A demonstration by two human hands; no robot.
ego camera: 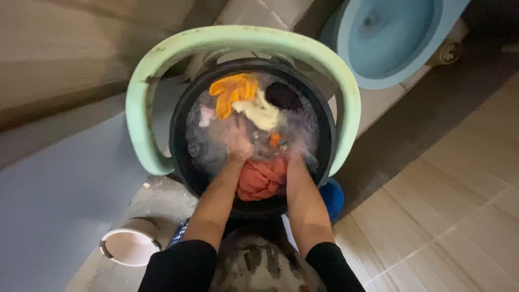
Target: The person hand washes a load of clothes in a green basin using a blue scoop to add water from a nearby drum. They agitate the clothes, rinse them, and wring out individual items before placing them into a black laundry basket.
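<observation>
At seven o'clock from the tub, a small round white plastic container (130, 246) sits on the grey floor. A pale green curved plastic frame (141, 103) arches around the round black plastic washtub (181, 157), which holds soapy water and wet laundry. Your left hand (236, 141) is plunged into the suds near the tub's centre, too blurred to tell whether it is spread or clenched. An orange cloth (233, 93) floats at twelve o'clock; a coral-red cloth (263, 178) bunches at six between your forearms. Your right hand (298, 151) is likewise submerged, its grip unclear. A light blue ceramic squat toilet (389, 32) lies at two o'clock.
</observation>
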